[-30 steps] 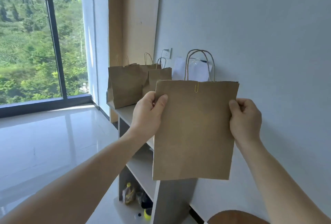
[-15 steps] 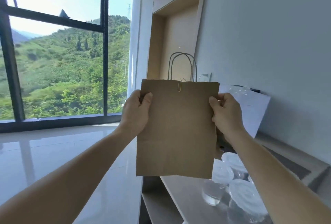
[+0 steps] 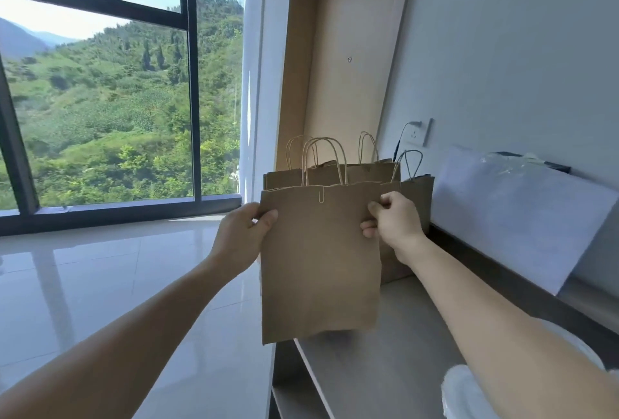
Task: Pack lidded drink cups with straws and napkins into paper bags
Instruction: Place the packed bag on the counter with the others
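Observation:
I hold a flat brown paper bag (image 3: 320,261) upright in front of me, its twine handles up and a paper clip on its top edge. My left hand (image 3: 243,239) grips its upper left edge, thumb on the front. My right hand (image 3: 392,219) pinches its upper right edge. The bag's bottom hangs just above the near end of the grey shelf top (image 3: 378,361). Behind it stand several more brown paper bags (image 3: 413,197) on that shelf. The clear lid of a drink cup (image 3: 465,392) shows at the lower right, partly hidden by my right forearm.
A white plastic-wrapped pack (image 3: 516,214) leans on the wall at the right, under a wall socket (image 3: 417,133) with a plugged cable. A tall wooden niche (image 3: 341,83) rises behind the bags. Glossy tile floor (image 3: 100,284) and a large window (image 3: 117,100) lie left.
The view has swung back toward the shelf, so the standing bags show again behind the held bag. The held bag sits lower, near the shelf top. Both hands keep their grip.

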The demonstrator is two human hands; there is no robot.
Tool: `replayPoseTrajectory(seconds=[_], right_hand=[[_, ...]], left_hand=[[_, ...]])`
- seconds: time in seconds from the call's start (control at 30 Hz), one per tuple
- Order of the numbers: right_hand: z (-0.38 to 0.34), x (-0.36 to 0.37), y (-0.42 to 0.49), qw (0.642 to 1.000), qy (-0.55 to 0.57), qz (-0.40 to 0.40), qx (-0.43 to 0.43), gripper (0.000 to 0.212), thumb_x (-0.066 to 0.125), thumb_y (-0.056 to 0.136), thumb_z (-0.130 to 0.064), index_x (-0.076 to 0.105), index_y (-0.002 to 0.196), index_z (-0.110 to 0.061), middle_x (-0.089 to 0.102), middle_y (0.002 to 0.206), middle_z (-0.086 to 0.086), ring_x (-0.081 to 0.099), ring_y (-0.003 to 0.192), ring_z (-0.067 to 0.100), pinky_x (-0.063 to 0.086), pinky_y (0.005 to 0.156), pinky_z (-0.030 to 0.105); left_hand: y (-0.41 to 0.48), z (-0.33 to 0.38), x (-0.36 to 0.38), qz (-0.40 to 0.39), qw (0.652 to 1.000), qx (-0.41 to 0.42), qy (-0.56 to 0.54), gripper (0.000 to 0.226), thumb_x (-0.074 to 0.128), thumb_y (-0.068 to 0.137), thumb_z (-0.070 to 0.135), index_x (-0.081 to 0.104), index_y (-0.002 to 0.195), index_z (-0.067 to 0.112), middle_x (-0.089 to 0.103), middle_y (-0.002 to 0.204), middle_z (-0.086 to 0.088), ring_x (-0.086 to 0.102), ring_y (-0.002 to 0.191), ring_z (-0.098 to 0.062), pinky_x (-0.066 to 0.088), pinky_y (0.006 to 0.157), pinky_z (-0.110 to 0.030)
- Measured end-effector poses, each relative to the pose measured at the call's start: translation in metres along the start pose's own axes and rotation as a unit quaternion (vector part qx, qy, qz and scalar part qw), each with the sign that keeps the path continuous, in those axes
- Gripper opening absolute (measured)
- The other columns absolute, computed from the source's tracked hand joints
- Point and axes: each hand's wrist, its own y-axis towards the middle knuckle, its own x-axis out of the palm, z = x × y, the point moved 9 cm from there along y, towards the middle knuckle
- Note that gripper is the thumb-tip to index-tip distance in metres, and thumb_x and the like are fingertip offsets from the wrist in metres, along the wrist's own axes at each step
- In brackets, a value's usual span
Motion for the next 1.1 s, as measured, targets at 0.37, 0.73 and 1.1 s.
replayPoseTrajectory(seconds=[0.37,0.73,1.1], right_hand=[[0.012,0.036,0.081,0.996,-0.057,0.059,-0.019,0.018,0.047,0.097,-0.002,0.053,0.094,-0.019,0.066,0.090,0.005,0.072,0.064,0.015,0.061,0.071,0.036],[0.002,0.010,0.085,0.977,-0.158,0.115,-0.083,0.023,0.051,0.095,-0.005,0.054,0.087,-0.027,0.067,0.094,0.000,0.069,0.061,0.003,0.051,0.055,0.011],[-0.009,0.007,0.047,0.954,-0.241,0.110,-0.137,0.033,0.060,0.092,-0.018,0.053,0.124,-0.025,0.060,0.115,-0.011,0.056,0.090,-0.014,0.039,0.077,0.004]], left_hand=[[0.069,-0.046,0.031,-0.017,0.998,0.050,0.034,0.024,0.061,0.095,0.026,0.070,0.089,0.005,0.069,0.078,-0.016,0.064,0.075,-0.032,0.051,0.072,-0.044],[0.079,-0.044,0.061,-0.049,0.994,0.100,0.007,0.033,0.061,0.095,0.027,0.060,0.073,0.003,0.050,0.057,-0.009,0.034,0.053,-0.010,0.031,0.053,-0.030],[0.075,0.006,0.051,0.069,0.937,0.268,0.215,0.060,0.074,0.076,0.026,0.050,0.132,0.023,0.057,0.116,-0.004,0.055,0.095,-0.026,0.043,0.080,-0.038]])
